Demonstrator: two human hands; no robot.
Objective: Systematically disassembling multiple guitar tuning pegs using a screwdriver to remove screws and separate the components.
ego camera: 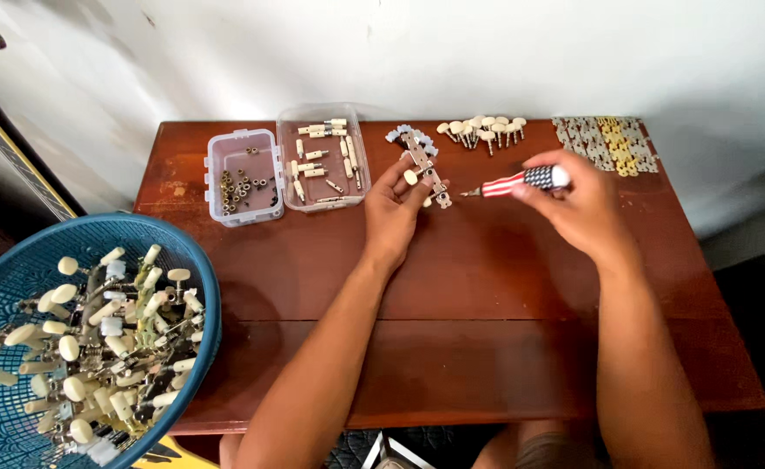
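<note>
My left hand [393,208] grips a metal tuner plate [424,165] with cream knobs and pegs, held over the back middle of the brown wooden table [478,347]. My right hand [573,204] holds a small screwdriver [517,182] with a striped and starred handle. Its tip points left, close to the lower end of the plate.
A clear tub of small dark nuts [244,178] and a clear tub of cream pegs [322,158] stand at the back left. Loose cream knobs [484,130] and a pile of metal plates [606,143] lie along the back. A blue basket of tuner assemblies [83,339] sits at left.
</note>
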